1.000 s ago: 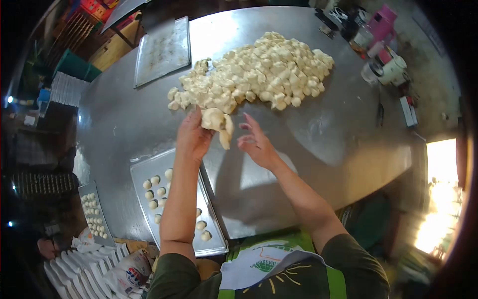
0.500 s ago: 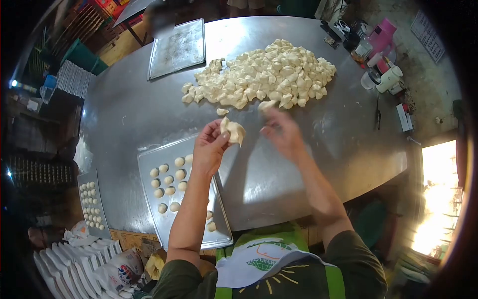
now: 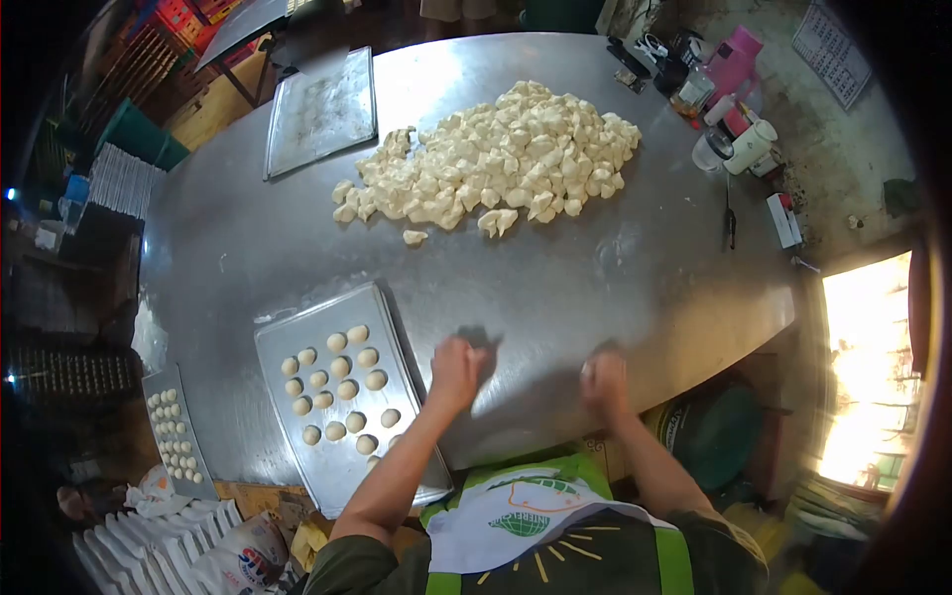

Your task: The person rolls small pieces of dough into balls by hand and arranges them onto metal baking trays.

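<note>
My left hand (image 3: 459, 371) is closed and low over the steel tabletop, right of the tray of dough balls. My right hand (image 3: 604, 383) is also curled closed at the table, nearer its front edge and slightly blurred. Whatever lies under or inside either hand is hidden by the fingers. A large heap of cut dough pieces (image 3: 496, 154) spreads over the far middle of the table. Two pieces sit at its near edge: a small dough piece (image 3: 415, 238) and a bigger, jagged dough piece (image 3: 498, 222). Round dough balls (image 3: 341, 366) stand in rows on the tray.
The metal tray (image 3: 288, 342) lies beside my left forearm. A narrower tray (image 3: 167, 382) with dough balls is at far left. Another flat tray (image 3: 322, 109) lies at the back. A pink jug (image 3: 734, 64), a clear cup (image 3: 710, 151) and a lighter (image 3: 731, 223) line the right side.
Both hands came back from near the heap to the table's front and closed. The dough piece that showed in my left hand is out of sight. A jagged piece now lies at the heap's edge.
</note>
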A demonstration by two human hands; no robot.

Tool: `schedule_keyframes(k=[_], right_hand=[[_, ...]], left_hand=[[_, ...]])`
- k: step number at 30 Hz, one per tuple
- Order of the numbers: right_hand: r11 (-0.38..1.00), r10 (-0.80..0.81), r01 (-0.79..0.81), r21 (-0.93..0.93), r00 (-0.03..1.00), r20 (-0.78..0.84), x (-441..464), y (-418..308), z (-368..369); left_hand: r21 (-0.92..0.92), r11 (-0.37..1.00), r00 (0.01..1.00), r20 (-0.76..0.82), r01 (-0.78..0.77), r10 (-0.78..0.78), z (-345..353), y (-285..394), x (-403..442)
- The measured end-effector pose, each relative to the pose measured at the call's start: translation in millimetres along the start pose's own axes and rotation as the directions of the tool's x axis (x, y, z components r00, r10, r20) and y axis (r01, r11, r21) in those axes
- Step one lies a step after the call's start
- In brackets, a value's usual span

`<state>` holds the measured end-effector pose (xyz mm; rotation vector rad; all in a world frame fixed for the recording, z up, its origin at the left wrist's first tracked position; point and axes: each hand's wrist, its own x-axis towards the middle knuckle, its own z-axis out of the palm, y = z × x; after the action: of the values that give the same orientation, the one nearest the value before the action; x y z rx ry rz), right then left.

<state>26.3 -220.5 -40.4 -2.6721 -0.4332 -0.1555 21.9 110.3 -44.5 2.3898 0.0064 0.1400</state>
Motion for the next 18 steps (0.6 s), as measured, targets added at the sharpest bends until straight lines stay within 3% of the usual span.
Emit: schedule_keyframes(k=[1,2,4,6,8,9,11,12,13,14,15,18], right_hand=[[0.994,0.012,0.002,-0.112,0.991,0.131,-13.8,-5.7,2.8],[0.993,0.021,-0.006,-0.114,0.991,0.133,-9.8,-1.1,13.3],[0.963,0.03,-0.031,-0.267,1.0,-0.011,34.4,2.8,29.0],[0.991,0.005,-0.028,-0.133,0.985,-0.172,105.2,-4.8,38.5],[0.998,0.041,-0.031,0.058,0.981,-0.188,159.7,-22.3,53.8],[0.998,0.045,-0.035,0.059,0.983,-0.18,160.5,-33.0,62.5],[0.998,-0.005,0.002,0.067,0.999,0.035,164.4,-41.3,75.3],[0.998,-0.007,0.005,0.068,1.0,0.028,152.8,-36.9,76.9],[0.974,-0.206,0.206,0.097,0.979,-0.012,129.0,-31.7,77.7],[0.911,-0.392,0.395,0.12,0.919,-0.049,115.3,-20.0,80.4],[0.912,-0.389,0.391,0.128,0.92,-0.041,117.2,-7.5,74.2],[0.944,-0.328,0.329,-0.027,0.944,0.031,157.8,28.9,53.5]], left_hand=[[-0.002,1.0,1.0,-0.001,-0.007,0.007,1.0,0.1,6.5],[0.115,0.992,0.996,-0.062,-0.058,0.065,3.0,-0.8,9.0],[0.346,0.929,0.966,-0.163,-0.134,0.2,9.6,-0.5,23.5],[0.333,0.938,0.963,-0.208,-0.096,0.172,26.7,5.3,73.7],[0.33,0.943,0.963,-0.236,-0.049,0.133,43.0,10.6,89.2],[0.291,0.955,0.983,-0.154,-0.052,0.101,52.8,15.7,92.7],[0.213,0.975,0.998,0.012,-0.056,0.055,64.7,26.3,101.8],[0.168,0.981,0.995,0.035,-0.099,0.094,60.8,29.0,91.1],[0.125,0.982,0.989,0.055,-0.143,0.138,54.2,28.0,70.6],[0.18,0.951,0.965,-0.028,-0.252,0.261,52.5,12.3,49.1],[0.239,0.909,0.923,-0.096,-0.342,0.373,47.9,-6.1,32.7],[0.396,0.89,0.957,-0.081,-0.227,0.28,7.2,-29.9,58.5]])
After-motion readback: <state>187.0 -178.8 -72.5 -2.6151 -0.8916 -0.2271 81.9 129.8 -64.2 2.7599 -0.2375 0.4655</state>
